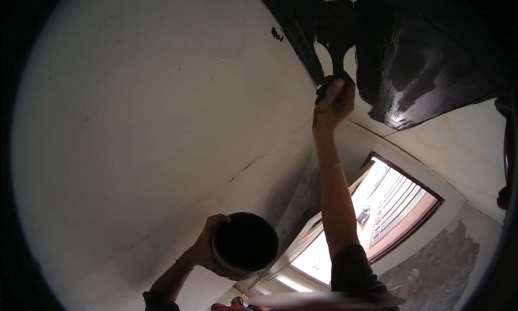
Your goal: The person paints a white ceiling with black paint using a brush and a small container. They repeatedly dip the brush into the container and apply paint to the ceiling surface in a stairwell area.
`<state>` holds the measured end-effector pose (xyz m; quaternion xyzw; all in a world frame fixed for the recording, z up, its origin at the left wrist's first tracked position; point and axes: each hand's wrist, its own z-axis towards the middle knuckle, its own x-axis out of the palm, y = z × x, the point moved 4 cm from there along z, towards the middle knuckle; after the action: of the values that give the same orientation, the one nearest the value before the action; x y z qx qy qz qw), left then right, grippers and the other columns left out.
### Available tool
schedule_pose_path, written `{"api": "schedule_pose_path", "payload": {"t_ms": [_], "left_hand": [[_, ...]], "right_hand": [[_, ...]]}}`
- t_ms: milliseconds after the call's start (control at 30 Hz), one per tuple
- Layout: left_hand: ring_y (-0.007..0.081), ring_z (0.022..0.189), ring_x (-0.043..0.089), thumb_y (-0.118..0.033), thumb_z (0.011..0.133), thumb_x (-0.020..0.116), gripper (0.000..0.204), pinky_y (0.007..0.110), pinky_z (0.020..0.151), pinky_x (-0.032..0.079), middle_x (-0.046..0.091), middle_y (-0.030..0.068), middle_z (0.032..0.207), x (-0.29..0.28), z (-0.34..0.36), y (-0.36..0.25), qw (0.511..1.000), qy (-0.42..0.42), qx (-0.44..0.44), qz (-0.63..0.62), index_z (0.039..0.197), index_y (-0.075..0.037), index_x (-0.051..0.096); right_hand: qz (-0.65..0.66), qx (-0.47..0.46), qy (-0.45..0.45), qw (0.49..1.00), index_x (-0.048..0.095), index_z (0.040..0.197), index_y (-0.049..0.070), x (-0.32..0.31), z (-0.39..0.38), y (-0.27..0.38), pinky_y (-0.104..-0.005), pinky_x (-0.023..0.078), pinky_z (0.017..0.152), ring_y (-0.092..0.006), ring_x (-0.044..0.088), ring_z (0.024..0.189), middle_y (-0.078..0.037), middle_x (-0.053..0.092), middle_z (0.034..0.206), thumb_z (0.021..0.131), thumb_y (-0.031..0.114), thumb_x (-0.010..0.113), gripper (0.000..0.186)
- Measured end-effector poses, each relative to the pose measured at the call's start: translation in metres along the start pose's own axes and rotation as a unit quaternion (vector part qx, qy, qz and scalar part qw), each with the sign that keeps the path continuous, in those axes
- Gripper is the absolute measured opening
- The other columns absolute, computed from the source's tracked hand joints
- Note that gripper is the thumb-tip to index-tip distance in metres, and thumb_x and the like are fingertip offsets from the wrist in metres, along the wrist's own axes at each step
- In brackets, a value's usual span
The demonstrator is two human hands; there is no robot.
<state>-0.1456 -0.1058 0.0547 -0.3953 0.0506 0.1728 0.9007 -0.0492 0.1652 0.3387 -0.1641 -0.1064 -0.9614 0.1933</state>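
Observation:
My right hand (335, 101) reaches up high, its fingers closed around the dark handle of a wide paintbrush (338, 62). The brush head rests against the black-painted area (426, 57) and blends into it, so its edges are hard to make out. Dark smears mark the hand. Lower down, my left hand (208, 247) grips the side of a round paint tub (246, 245) with black contents. Thumb at the rim, that hand holds the tub in front of the pale wall. White unpainted patches show on both sides of the brush handle.
A large off-white wall (151, 106) with a crack fills the left. At lower right, a bright barred window (396, 200) has a dark frame. Beside it, a grey patch (437, 262) marks the wall. Something dark stands at the right rim.

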Motion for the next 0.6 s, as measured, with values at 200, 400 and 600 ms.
{"api": "schedule_pose_path", "payload": {"t_ms": [200,400,600], "left_hand": [[0.0289,0.13,0.044,-0.027,0.04,0.103,0.13,0.044,0.109,0.037,0.043,0.0131,0.136,-0.009,-0.001,0.013,0.999,0.013,-0.022,-0.033,0.142,-0.016,0.023],[0.0286,0.134,0.041,-0.026,0.04,0.103,0.131,0.044,0.112,0.035,0.042,0.0138,0.141,-0.013,-0.005,0.023,0.998,0.026,-0.013,-0.055,0.143,-0.016,0.024],[0.029,0.135,0.041,-0.024,0.039,0.103,0.132,0.045,0.113,0.033,0.042,0.0138,0.143,-0.013,-0.008,0.027,0.997,0.025,-0.002,-0.071,0.144,-0.016,0.024]], "right_hand": [[-0.13,0.002,-0.066,0.989,0.06,0.091,-0.002,-0.005,-0.004,-0.055,-0.0214,0.031,0.047,-0.0047,0.042,0.054,-0.001,0.052,0.065,0.105,0.037,0.05,0.043],[-0.036,0.196,-0.08,0.977,0.057,0.093,-0.002,-0.024,-0.055,-0.085,-0.0231,0.031,0.046,-0.0064,0.033,0.05,0.002,0.041,0.06,0.107,0.028,0.049,0.034],[0.111,0.315,-0.087,0.939,0.051,0.088,0.001,-0.011,-0.067,-0.067,-0.027,0.032,0.043,-0.0079,0.031,0.048,0.001,0.039,0.065,0.105,0.024,0.049,0.028]]}}
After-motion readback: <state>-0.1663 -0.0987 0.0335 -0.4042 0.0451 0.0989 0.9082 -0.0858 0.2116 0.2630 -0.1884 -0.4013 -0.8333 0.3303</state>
